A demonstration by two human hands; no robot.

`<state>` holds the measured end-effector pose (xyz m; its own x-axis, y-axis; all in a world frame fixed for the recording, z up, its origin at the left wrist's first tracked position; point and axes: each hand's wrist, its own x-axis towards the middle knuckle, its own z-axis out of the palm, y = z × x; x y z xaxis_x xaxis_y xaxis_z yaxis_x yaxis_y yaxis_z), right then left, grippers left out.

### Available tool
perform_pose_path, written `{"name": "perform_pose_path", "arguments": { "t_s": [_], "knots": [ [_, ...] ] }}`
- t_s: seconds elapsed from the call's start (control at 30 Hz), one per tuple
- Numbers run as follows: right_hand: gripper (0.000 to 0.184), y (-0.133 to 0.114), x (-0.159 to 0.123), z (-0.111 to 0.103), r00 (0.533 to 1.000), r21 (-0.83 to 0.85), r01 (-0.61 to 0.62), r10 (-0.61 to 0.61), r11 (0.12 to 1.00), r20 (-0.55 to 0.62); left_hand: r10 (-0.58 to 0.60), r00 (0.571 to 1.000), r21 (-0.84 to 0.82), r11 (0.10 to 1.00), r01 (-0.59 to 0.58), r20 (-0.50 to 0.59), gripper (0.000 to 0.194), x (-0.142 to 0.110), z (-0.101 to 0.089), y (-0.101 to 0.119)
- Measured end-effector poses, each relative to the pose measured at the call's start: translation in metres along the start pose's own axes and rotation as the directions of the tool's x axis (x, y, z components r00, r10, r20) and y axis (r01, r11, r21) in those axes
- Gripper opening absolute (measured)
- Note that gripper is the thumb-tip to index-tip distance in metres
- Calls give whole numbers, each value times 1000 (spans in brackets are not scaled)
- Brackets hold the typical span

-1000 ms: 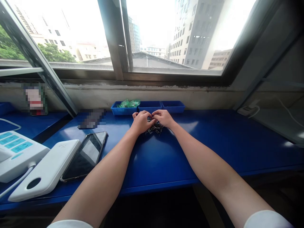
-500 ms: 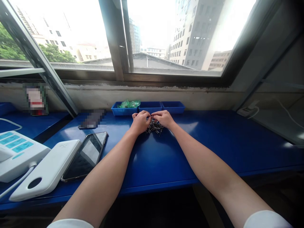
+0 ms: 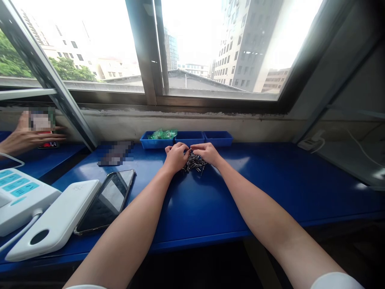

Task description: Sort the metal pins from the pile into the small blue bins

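Note:
A heap of small dark metal screws (image 3: 196, 163) lies on the blue table (image 3: 204, 208). Over its left side my left hand (image 3: 177, 155) is closed, thumb and fingers pinched together. My right hand (image 3: 208, 153) pinches from the other side, its fingertips almost meeting those of the left just above the heap. Whatever sits between the fingertips is too small to make out. Behind the hands stands a row of blue bins: the left bin (image 3: 144, 143) holds a green plastic bag (image 3: 163, 134), and beside it are the middle bin (image 3: 189, 136) and the right bin (image 3: 219, 138).
To the left lie a phone (image 3: 106, 202), a white power bank (image 3: 57, 218) and a white power strip (image 3: 24, 196). A blurred-out flat object (image 3: 116, 153) is behind them. Another person's hand (image 3: 22, 136) holds a blurred item at far left. A metal shelf post (image 3: 64, 96) rises there.
Another person's hand has come in at the far left and grasped the blurred item there. My own hands stay over the screws, with only slight finger movement. The view has shifted slightly.

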<state>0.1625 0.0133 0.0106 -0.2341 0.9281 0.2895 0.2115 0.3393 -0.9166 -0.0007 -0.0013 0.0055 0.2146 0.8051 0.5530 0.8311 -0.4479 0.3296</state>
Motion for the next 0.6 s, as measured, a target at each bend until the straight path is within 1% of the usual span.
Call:
{"name": "perform_pose_path", "arguments": {
  "t_s": [0.17, 0.43, 0.53, 0.6],
  "knots": [
    [30, -3, -2, -2, 1000, 23, 6, -7, 1000, 20, 0, 1000, 1, 1000, 0, -4, 21, 0, 0, 0],
    [31, -3, -3, -7, 998, 25, 29, -30, 999, 50, -14, 1000, 10, 1000, 14, 22, 25, 0, 0, 1],
    [34, -3, -3, -9, 999, -61, 53, -53, 997, 3, -52, 999, 31, 998, 51, 10, 30, 0, 1, 0],
    [39, -2, -2, -13, 993, -203, 69, -86, 977, -75, -94, 996, 42, 995, 94, -3, 38, 0, 1, -2]
  ]
}}
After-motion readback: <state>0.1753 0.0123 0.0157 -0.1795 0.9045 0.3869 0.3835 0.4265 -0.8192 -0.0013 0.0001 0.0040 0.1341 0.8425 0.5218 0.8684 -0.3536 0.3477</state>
